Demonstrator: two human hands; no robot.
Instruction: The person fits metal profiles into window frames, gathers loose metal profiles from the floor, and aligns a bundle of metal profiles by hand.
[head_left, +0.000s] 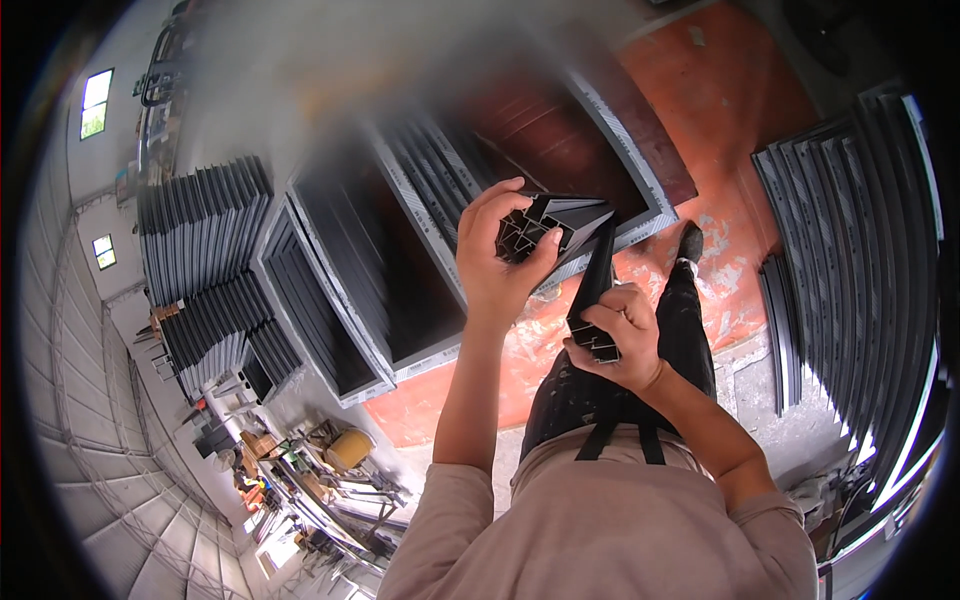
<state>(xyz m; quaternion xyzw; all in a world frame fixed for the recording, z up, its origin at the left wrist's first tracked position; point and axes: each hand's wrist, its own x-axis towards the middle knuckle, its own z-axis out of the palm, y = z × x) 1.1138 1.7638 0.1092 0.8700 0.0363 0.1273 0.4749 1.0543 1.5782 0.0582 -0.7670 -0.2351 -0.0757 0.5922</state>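
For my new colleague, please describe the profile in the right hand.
Find the orange floor, then dark trousers before it. Over them, the right hand grips the dark profile, whose end shows lower than the piece in the left hand.

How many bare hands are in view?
2: the left hand, holding long black hollow-ended profiles, and the right hand, below right, holding other black profiles. The blurred top may hide more.

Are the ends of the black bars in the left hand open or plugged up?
Open. The black bars in the left hand show thin walls with dark gaps between them, and no caps cover those ends.
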